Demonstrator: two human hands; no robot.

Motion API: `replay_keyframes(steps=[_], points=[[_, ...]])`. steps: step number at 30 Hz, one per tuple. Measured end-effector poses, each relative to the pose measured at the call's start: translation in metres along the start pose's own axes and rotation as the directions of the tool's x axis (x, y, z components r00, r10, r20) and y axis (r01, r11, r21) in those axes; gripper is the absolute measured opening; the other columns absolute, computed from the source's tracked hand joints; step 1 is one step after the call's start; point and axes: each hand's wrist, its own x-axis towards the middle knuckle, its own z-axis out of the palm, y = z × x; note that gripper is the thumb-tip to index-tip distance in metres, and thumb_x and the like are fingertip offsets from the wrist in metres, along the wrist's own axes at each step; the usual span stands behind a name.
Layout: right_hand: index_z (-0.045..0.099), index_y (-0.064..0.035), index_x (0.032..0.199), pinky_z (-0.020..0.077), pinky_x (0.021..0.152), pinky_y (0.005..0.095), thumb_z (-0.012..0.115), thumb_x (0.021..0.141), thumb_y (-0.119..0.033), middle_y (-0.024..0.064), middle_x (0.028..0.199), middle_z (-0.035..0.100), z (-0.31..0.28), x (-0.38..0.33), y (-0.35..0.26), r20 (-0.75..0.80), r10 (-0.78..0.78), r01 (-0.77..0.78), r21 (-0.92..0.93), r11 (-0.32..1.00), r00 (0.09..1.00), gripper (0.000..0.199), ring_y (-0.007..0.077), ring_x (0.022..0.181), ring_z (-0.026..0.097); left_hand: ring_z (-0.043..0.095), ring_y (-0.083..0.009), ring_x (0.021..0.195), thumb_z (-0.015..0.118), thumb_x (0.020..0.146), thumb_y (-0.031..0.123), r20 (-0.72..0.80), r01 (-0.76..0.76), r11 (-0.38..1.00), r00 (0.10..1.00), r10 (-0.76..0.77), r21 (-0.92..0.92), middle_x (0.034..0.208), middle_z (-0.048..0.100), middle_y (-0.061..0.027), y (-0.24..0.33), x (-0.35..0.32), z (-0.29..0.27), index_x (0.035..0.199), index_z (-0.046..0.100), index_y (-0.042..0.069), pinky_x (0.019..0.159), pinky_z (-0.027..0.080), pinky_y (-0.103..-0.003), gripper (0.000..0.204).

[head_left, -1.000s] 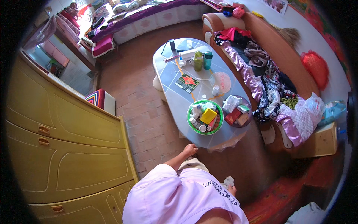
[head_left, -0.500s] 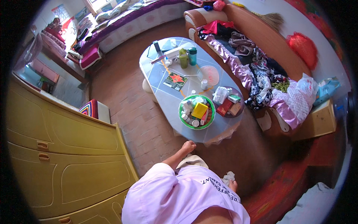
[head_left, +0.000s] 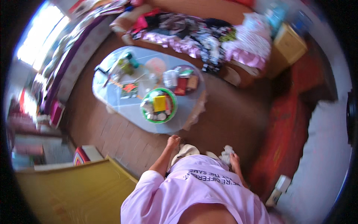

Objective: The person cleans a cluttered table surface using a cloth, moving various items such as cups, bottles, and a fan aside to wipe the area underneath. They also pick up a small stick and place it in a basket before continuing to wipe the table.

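My left hand (head_left: 173,142) hangs just off the table's near edge, its fingers curled closed. Nothing shows in it, though blur softens the detail. Lower and to the right, my right hand (head_left: 234,158) is closed on a crumpled whitish cloth (head_left: 226,152) beside my leg. On the near part of the oval table (head_left: 128,115) stands a green-rimmed basket (head_left: 175,101) full of small boxes and white bottles, with a yellow box (head_left: 159,103) on top. It is the thing nearest my left hand, and the two are apart.
A round tray (head_left: 200,79) with a red box (head_left: 181,86) sits right of the basket. Bottles (head_left: 126,66) stand farther back. Heaped clothes (head_left: 209,46) cover a sofa behind the table. A yellow cabinet (head_left: 78,190) is at left, a cardboard box (head_left: 289,48) at far right.
My view has turned to the right, so the table and sofa sit further left and look rotated. The right hand and its cloth show more fully. Both hands keep their closed shape.
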Motion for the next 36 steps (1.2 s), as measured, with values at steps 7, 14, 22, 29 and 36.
replay_keyframes(steps=[7, 14, 22, 29, 36], points=[[0.056, -0.0012, 0.087, 0.0428, 0.063, 0.0371, 0.050, 0.079, -0.035, 0.0167, 0.076, 0.058, -0.020, 0.000, 0.045, -0.105, -0.032, 0.032, -0.003, 0.999, 0.994, 0.035, 0.0272, 0.072, 0.057, 0.049, -0.0097, 0.048, 0.056, 0.079, 0.015, 0.252, 0.065, 0.963, 0.968, 0.003, -0.261, 0.060, 0.052, -0.0019, 0.017, -0.006, 0.035, 0.086, 0.055, 0.001, 0.040, 0.038, -0.023, 0.016], [0.057, -0.0002, 0.088, 0.0439, 0.066, 0.0367, 0.051, 0.078, -0.038, 0.0172, 0.081, 0.060, -0.038, -0.007, 0.076, -0.192, 0.132, -0.078, 0.268, 0.960, 0.973, 0.040, 0.0274, 0.076, 0.058, 0.045, -0.0088, 0.042, 0.053, 0.080, 0.011, 0.361, 0.091, 0.960, 0.932, 0.011, -0.265, 0.061, 0.051, -0.0008, 0.027, -0.002, 0.070, 0.085, 0.053, 0.004, 0.036, 0.035, -0.021, 0.009], [0.060, -0.0018, 0.090, 0.0438, 0.061, 0.0273, 0.053, 0.083, -0.028, 0.0004, 0.076, 0.058, -0.083, 0.008, 0.096, -0.223, 0.325, -0.007, 0.815, 0.580, 0.919, 0.028, 0.0081, 0.068, 0.051, 0.049, -0.0124, 0.044, 0.051, 0.078, 0.017, 0.579, 0.320, 0.908, 0.808, -0.112, -0.271, 0.060, 0.052, -0.0014, 0.016, 0.055, 0.088, 0.082, 0.054, 0.009, 0.037, 0.038, -0.024, 0.009], [0.057, -0.0032, 0.094, 0.0417, 0.069, 0.0268, 0.054, 0.082, -0.032, 0.0012, 0.086, 0.057, -0.221, 0.045, 0.080, -0.528, 0.447, 0.211, 0.784, 0.584, 0.722, 0.031, 0.0103, 0.078, 0.052, 0.050, -0.0149, 0.045, 0.050, 0.077, 0.026, 0.689, 0.350, 0.921, 0.711, -0.141, -0.173, 0.060, 0.053, -0.0014, 0.032, 0.150, 0.135, 0.082, 0.055, 0.013, 0.037, 0.041, -0.027, 0.016], [0.055, -0.0015, 0.098, 0.0384, 0.078, 0.0423, 0.051, 0.080, -0.036, 0.0197, 0.098, 0.053, -0.337, 0.034, 0.088, -0.919, 0.206, -0.050, 0.201, 0.978, 0.336, 0.039, 0.0356, 0.094, 0.049, 0.050, -0.0156, 0.048, 0.050, 0.075, 0.024, 0.903, 0.446, 0.878, 0.428, -0.039, -0.173, 0.063, 0.053, -0.0014, 0.140, 0.170, 0.216, 0.082, 0.055, 0.012, 0.036, 0.039, -0.027, 0.014]])
